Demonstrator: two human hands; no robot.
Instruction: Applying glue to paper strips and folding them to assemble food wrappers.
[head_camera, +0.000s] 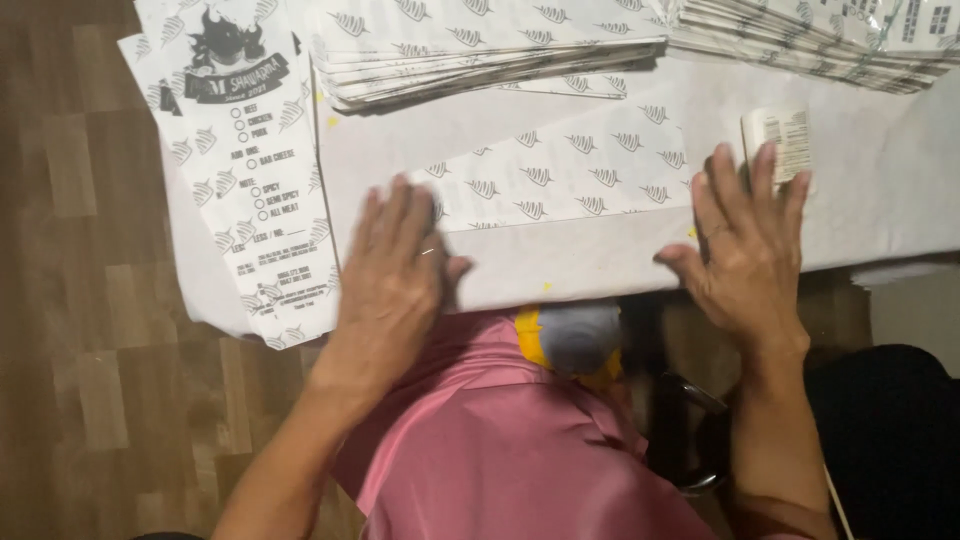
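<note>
From the head camera, a folded sheet of printed paper lies flat at the near edge of the white work surface, spanning the space between both hands. The left hand presses palm down on the sheet's left end, fingers spread and flat, gripping nothing. The right hand rests open at the sheet's right end, fingers splayed, thumb on its near edge. Just beyond the right fingertips sits a small white roll. A printed sheet with checkboxes lies left. Stacks of patterned sheets lie far.
</note>
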